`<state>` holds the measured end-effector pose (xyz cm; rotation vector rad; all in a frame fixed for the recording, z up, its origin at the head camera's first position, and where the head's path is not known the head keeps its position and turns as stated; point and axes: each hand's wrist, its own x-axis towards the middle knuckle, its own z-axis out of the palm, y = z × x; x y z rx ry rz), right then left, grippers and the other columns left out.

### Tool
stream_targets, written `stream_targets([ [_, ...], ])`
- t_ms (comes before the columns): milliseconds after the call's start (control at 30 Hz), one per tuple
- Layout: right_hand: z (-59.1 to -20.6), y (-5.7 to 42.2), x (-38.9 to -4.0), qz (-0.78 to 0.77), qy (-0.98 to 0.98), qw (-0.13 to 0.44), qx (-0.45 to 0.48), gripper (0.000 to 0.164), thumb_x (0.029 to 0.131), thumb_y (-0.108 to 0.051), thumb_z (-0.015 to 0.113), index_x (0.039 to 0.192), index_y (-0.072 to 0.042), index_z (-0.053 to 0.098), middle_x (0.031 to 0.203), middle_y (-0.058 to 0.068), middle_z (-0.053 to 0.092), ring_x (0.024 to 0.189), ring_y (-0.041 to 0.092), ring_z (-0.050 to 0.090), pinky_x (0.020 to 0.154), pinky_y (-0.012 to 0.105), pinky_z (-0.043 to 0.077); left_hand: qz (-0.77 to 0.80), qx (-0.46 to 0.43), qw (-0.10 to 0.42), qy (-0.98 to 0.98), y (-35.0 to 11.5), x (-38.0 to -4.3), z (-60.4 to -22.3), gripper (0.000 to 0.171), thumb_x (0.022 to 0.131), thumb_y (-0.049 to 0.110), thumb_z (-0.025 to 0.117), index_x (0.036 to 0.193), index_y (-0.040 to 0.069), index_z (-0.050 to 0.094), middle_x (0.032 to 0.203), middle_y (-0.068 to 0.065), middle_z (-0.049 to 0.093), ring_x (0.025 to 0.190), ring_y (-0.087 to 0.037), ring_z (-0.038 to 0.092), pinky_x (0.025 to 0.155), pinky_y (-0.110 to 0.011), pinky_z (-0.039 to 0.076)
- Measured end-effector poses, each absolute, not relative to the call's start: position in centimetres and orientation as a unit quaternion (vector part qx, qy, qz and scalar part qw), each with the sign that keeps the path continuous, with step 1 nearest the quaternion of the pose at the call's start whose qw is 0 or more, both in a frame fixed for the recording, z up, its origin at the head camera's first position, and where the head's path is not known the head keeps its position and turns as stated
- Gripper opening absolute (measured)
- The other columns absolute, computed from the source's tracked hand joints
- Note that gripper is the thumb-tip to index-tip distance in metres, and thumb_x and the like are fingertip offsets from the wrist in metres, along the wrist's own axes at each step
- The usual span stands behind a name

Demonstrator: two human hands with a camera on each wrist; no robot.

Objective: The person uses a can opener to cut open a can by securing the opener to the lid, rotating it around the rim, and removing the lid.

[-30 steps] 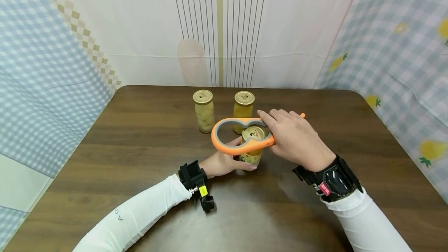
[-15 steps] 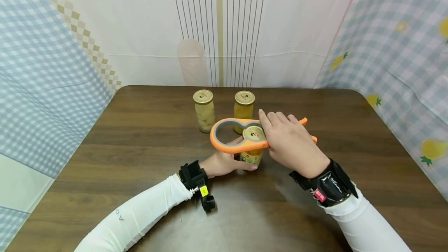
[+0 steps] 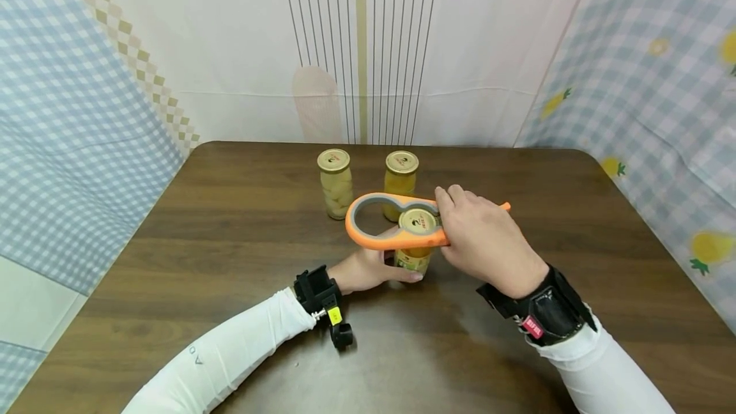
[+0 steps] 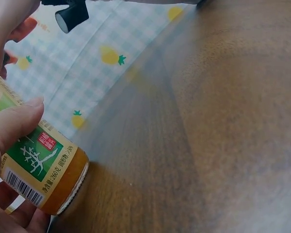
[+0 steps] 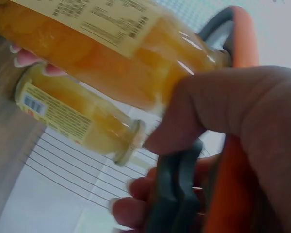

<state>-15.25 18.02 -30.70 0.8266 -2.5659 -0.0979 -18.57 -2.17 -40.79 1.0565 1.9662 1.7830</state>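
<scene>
In the head view a gold-lidded glass jar of orange fruit stands upright near the table's middle. My left hand grips its body, the thumb across the front. The left wrist view shows that thumb over the jar's green and cream label. My right hand holds the handles of an orange and grey jar opener. Its smaller loop surrounds the lid, and the larger loop points left. In the right wrist view my fingers curl round the opener, beside the jar's neck.
Behind, a jar of pale fruit stands at left and a jar of yellow fruit at right, partly hidden by the opener. The brown wooden table ends at a patterned cloth backdrop.
My right hand has shifted slightly right along the opener's handles and now covers the lower handle end that showed half a second ago. The left hand and jar stay in place.
</scene>
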Motion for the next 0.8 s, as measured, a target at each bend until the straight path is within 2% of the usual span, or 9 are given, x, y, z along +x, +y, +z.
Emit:
stream_targets([
  [133,-30.2,18.5,-14.8,-0.026,-0.932,0.216,0.29,0.036,0.068,-0.008,0.078,0.097,0.0,0.058,0.078,0.008,0.055,0.065,0.026,0.056,0.058,0.037,0.048,0.612,0.347,0.149,0.695,-2.3,-18.2,-40.2,0.066,0.082,-0.006,0.079,0.14,0.006,0.052,0.138,-0.013,0.06,0.121,-0.01,0.057,0.111,-0.032,0.045],
  [333,-30.2,18.4,-14.4,-0.042,-0.938,0.207,0.276,0.04,0.071,-0.019,0.081,0.098,-0.004,0.055,0.072,0.007,0.055,0.052,0.024,0.052,0.045,0.035,0.042,0.602,0.325,0.163,0.711,-2.3,-18.5,-41.1,0.064,0.084,-0.001,0.08,0.14,0.01,0.052,0.137,-0.009,0.061,0.122,-0.014,0.059,0.109,-0.031,0.047],
  [567,-30.5,18.4,-14.7,-0.04,-0.934,0.21,0.286,0.038,0.072,-0.016,0.081,0.095,-0.004,0.053,0.07,0.006,0.053,0.05,0.021,0.049,0.043,0.033,0.04,0.614,0.336,0.161,0.696,-2.1,-19.4,-42.4,0.07,0.084,0.004,0.082,0.144,0.021,0.049,0.141,0.0,0.058,0.129,-0.013,0.055,0.114,-0.032,0.043],
  [800,-30.7,18.6,-15.1,-0.044,-0.932,0.209,0.291,0.04,0.069,-0.014,0.083,0.091,-0.003,0.05,0.069,0.005,0.052,0.052,0.021,0.051,0.045,0.033,0.042,0.622,0.348,0.158,0.683,-2.1,-19.6,-42.5,0.07,0.084,0.002,0.082,0.144,0.02,0.05,0.141,0.0,0.058,0.129,-0.012,0.055,0.114,-0.032,0.043],
])
